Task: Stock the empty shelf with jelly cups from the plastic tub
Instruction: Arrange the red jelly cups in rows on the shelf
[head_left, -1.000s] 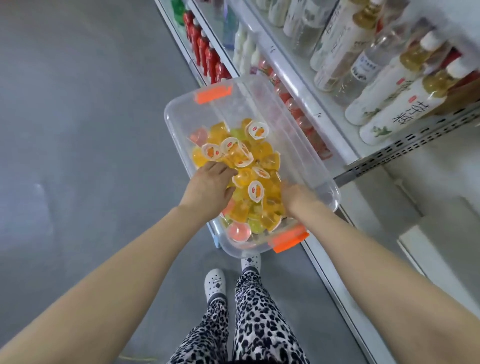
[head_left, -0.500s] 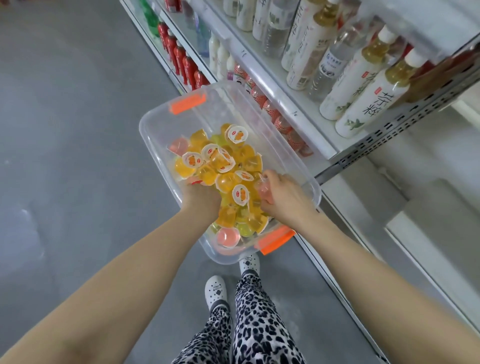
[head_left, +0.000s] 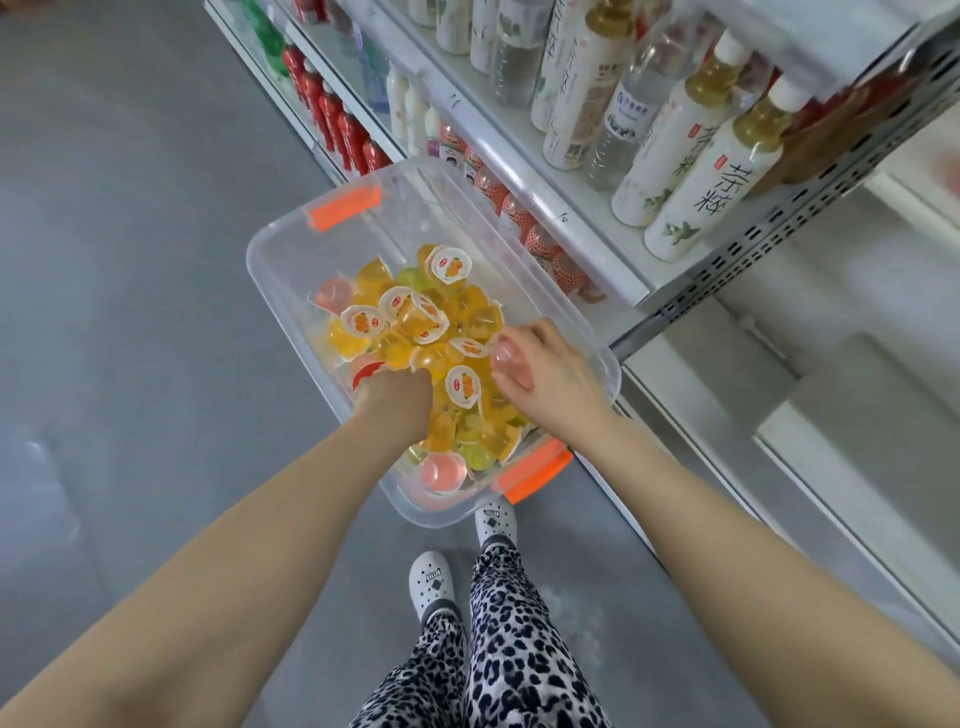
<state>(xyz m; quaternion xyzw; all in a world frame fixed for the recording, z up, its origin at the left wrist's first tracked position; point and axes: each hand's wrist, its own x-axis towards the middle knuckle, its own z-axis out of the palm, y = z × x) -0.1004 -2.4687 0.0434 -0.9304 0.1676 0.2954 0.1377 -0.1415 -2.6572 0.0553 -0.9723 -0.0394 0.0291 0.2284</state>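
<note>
A clear plastic tub (head_left: 280, 270) with orange handles stands beside the shelving, holding several jelly cups (head_left: 415, 332), mostly yellow and orange with a few pink and green. My left hand (head_left: 396, 397) is dug into the pile with fingers curled round cups; a red-lidded one shows at its edge. My right hand (head_left: 550, 374) is lifted just above the pile and grips a pink jelly cup (head_left: 511, 361) between thumb and fingers. The empty white shelf (head_left: 852, 467) lies low to the right.
Upper shelves (head_left: 524, 171) on the right carry tall tea and water bottles; a lower one holds red bottles (head_left: 337, 119) and small jars. Grey floor (head_left: 130, 312) spreads to the left. My feet in white clogs (head_left: 431, 582) stand just behind the tub.
My right hand has risen out of the pile with a pink cup in its grip. My left hand has pushed deeper among the cups. The view has shifted a little.
</note>
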